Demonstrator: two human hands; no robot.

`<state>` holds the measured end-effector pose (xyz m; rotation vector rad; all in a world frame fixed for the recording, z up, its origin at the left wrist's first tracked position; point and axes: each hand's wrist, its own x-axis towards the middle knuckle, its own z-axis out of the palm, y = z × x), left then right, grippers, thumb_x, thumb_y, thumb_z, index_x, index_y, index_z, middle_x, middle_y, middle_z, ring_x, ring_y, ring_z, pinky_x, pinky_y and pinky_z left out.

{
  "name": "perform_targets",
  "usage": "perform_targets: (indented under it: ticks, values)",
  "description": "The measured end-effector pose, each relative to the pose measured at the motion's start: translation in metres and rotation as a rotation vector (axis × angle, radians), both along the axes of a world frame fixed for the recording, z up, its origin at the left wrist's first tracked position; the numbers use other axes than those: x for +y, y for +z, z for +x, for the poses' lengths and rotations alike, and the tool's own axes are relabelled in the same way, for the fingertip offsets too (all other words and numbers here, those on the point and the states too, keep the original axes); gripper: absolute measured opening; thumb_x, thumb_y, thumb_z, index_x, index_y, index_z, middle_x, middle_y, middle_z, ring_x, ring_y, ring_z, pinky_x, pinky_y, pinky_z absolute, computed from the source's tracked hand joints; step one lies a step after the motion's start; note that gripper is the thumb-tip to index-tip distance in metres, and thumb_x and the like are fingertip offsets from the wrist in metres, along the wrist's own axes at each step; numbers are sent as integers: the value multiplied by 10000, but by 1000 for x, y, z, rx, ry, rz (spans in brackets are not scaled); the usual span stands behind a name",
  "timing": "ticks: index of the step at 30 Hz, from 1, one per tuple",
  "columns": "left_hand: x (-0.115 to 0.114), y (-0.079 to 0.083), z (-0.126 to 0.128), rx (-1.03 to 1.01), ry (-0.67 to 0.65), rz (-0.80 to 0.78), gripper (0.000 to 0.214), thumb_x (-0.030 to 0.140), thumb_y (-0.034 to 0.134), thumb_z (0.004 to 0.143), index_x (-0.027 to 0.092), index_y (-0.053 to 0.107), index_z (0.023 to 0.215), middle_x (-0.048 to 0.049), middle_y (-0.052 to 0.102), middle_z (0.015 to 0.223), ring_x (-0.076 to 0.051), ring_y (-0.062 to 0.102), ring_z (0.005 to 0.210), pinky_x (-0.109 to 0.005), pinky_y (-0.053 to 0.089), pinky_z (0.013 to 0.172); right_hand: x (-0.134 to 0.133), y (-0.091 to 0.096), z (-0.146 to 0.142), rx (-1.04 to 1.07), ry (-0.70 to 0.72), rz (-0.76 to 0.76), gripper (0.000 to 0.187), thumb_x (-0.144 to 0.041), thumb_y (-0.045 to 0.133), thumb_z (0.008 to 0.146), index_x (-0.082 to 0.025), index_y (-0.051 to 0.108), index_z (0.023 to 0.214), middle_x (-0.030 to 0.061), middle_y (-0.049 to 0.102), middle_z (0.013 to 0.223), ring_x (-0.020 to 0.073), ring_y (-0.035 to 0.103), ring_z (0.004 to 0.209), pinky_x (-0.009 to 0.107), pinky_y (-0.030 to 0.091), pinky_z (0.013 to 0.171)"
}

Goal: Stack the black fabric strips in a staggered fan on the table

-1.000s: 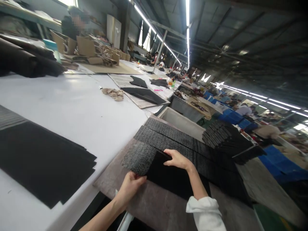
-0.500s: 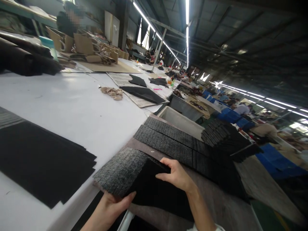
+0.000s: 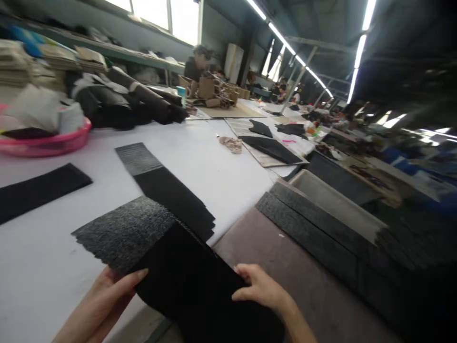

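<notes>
I hold a fanned stack of black strips (image 3: 167, 257) between both hands, lifted over the near edge of the white table (image 3: 200, 162). My left hand (image 3: 107, 297) grips the stack's near left edge, thumb on top. My right hand (image 3: 259, 288) pinches its right edge. The stack's far end shows grey textured faces; the near end is plain black. More rows of grey-black strips (image 3: 314, 228) lie on a brown board (image 3: 271, 247) to my right.
Black strips (image 3: 171, 195) and another black piece (image 3: 39, 190) lie on the white table. A pink basin (image 3: 50, 143) stands at the far left beside dark rolls (image 3: 135, 100). A person sits at the far end by cardboard pieces (image 3: 210, 90). A grey tray (image 3: 332, 200) is at right.
Both hands lifted the fanned stack off the brown board and carried it left over the white table. The view swung left with it.
</notes>
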<state>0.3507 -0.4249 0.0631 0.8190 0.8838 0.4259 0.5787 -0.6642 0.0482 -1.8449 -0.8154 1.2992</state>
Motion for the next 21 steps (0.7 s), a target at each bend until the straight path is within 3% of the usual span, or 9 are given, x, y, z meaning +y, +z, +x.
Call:
perform_targets:
  ticks: [5,8,11,15,18,21]
  values:
    - [40,17,-44,-61,119,88,726,235,761,703,286,449,1356,-36,695,1118,-207,676,928,-237,558,739,50,5,-58,252,127,93,200,-186,665,712,-173,572,888,-46,560,767,101,507,682,171,355,560]
    - [72,22,-76,-65,169,179,614,237,739,728,253,508,1296,-29,697,1070,-168,672,837,-208,539,682,82,12,-91,369,141,168,167,-224,662,754,-177,574,887,-39,550,749,109,512,693,185,372,596]
    - [111,24,-113,-39,228,247,487,249,723,739,204,565,1197,-9,695,918,-124,639,715,-175,501,589,115,21,-117,544,163,240,269,-347,700,767,-184,577,943,-2,596,823,152,571,782,235,427,696]
    - [152,17,-153,41,267,315,472,280,706,729,158,554,1159,-59,673,1011,-152,647,817,-222,520,689,154,22,-157,771,178,276,424,-469,734,718,-175,580,982,47,648,846,199,633,792,321,463,765]
    - [155,-1,-173,175,294,304,618,316,737,680,115,498,1213,-92,682,937,-186,657,759,-264,527,632,168,7,-185,777,117,212,442,-494,755,674,-159,598,917,46,658,779,215,654,774,358,470,797]
    - [138,-23,-185,283,284,320,832,348,741,665,129,333,1357,-81,680,878,-221,664,711,-302,524,574,164,-15,-202,648,109,98,397,-459,793,620,-174,613,830,21,651,723,237,660,795,376,481,800]
